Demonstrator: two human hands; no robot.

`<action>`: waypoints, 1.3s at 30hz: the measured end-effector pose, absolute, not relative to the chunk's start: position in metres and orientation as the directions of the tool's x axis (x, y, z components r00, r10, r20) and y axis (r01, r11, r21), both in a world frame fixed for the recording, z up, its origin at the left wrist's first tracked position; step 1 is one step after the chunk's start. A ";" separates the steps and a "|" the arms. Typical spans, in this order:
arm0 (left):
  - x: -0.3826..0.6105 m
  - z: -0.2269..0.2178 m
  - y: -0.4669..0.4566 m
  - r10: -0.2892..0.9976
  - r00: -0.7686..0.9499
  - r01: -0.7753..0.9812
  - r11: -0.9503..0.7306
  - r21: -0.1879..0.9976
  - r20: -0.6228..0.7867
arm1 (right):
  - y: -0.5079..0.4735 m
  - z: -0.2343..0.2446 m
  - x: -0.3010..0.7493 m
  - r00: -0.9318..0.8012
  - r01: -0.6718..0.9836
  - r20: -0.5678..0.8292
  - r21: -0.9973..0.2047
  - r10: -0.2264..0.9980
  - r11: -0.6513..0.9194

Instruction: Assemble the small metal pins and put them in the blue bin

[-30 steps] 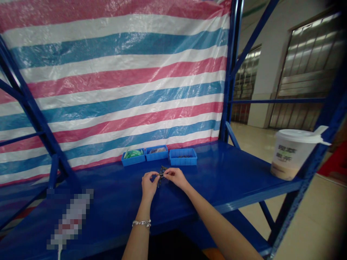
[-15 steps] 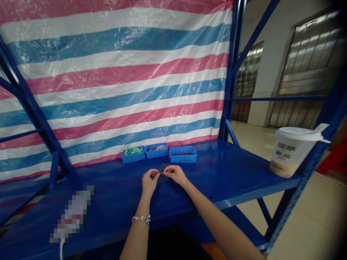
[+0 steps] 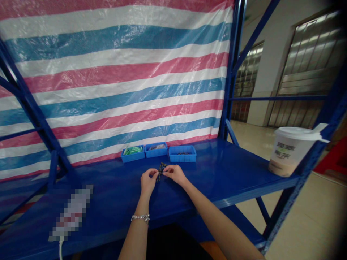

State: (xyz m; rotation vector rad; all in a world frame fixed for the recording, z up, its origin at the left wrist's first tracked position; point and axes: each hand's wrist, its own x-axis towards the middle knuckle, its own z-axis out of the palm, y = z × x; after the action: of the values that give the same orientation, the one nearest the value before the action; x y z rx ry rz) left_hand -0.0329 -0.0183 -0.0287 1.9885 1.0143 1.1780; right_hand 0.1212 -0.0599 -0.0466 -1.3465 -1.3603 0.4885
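Note:
My left hand (image 3: 148, 181) and my right hand (image 3: 175, 174) meet above the blue steel shelf (image 3: 217, 169), fingertips nearly touching. Between them, both pinch a small cluster of dark metal pins (image 3: 162, 170), whose thin pieces cross at angles. My fingers hide part of the cluster, and its exact kind is too small to tell. A silver chain bracelet (image 3: 140, 217) circles my left wrist. Just beyond my hands stand several small blue plastic bins, the nearest being the one holding dark small parts (image 3: 182, 154).
Left of that bin are a bin with green items (image 3: 132, 154) and a bin with grey contents (image 3: 156, 150). A lidded paper cup (image 3: 284, 155) stands at the shelf's right end. A pixelated object (image 3: 71, 212) with a white cord lies at left. A striped tarpaulin (image 3: 116, 86) hangs behind.
The whole view has drifted slightly as my head moved, with the bins lower in the picture. My hands stay together on the metal pins, with no clear change in grip.

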 end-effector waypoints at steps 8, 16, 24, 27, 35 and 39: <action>-0.033 -0.030 -0.017 0.842 0.307 0.280 -0.525 0.804 0.444 | -0.060 -0.046 0.122 0.252 0.458 0.404 -0.850 0.879 0.259; -0.032 -0.034 -0.015 0.844 0.300 0.275 -0.523 0.807 0.444 | -0.060 -0.048 0.123 0.254 0.463 0.406 -0.848 0.878 0.258; -0.032 -0.035 -0.015 0.847 0.300 0.290 -0.519 0.804 0.438 | -0.060 -0.048 0.123 0.236 0.458 0.409 -0.847 0.881 0.270; -0.032 -0.035 -0.016 0.846 0.302 0.294 -0.521 0.801 0.439 | -0.059 -0.049 0.123 0.236 0.454 0.410 -0.848 0.881 0.274; -0.032 -0.033 -0.017 0.841 0.307 0.282 -0.527 0.802 0.445 | -0.059 -0.049 0.124 0.240 0.451 0.418 -0.847 0.876 0.281; -0.032 -0.033 -0.018 0.843 0.305 0.273 -0.523 0.808 0.443 | -0.059 -0.048 0.124 0.246 0.453 0.423 -0.845 0.872 0.283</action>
State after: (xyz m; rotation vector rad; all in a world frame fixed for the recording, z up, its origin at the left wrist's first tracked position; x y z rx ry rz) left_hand -0.0320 -0.0176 -0.0325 1.9632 0.9879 1.2001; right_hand 0.1238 -0.0588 -0.0485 -1.3446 -1.3828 0.4523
